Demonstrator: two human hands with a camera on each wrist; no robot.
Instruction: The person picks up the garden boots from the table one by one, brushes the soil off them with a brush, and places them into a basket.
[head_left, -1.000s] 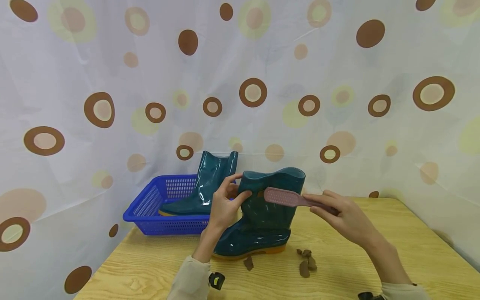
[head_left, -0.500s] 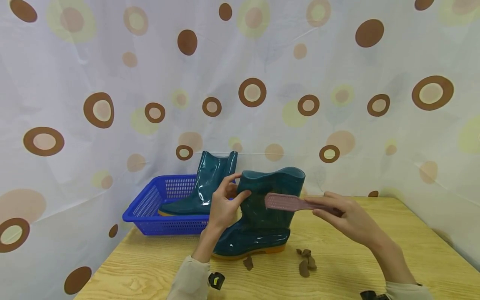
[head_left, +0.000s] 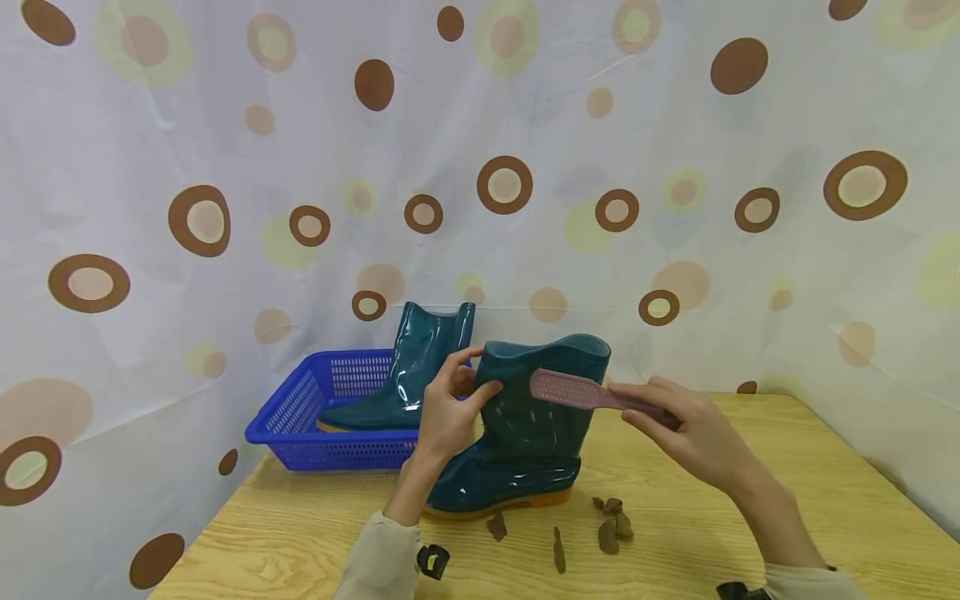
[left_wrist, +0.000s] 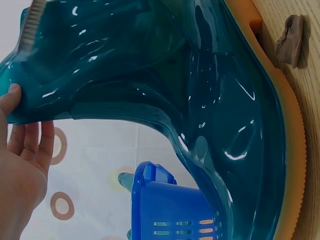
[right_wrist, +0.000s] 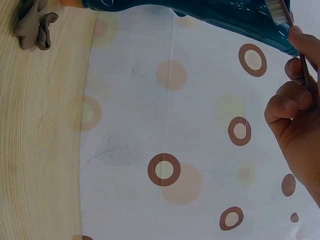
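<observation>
A dark green rain boot with an orange sole stands upright on the wooden table, its toe to the left. My left hand pinches the front of its top rim, thumb on the near side and fingers behind, as the left wrist view also shows. In my right hand is the handle of a pink brush. The bristles face the upper shaft and appear to touch it. Below the boot lie brown clay-like scraps: a flat piece, a thin strip and a small pile.
Behind and to the left, a blue perforated basket holds a second green boot. The wooden table extends to the right. A white curtain with brown and yellow circles hangs behind and at both sides.
The brush dipped down the shaft, then came back up in my right hand. A thin brown strip now lies on the table in front of the boot. My left hand stayed put.
</observation>
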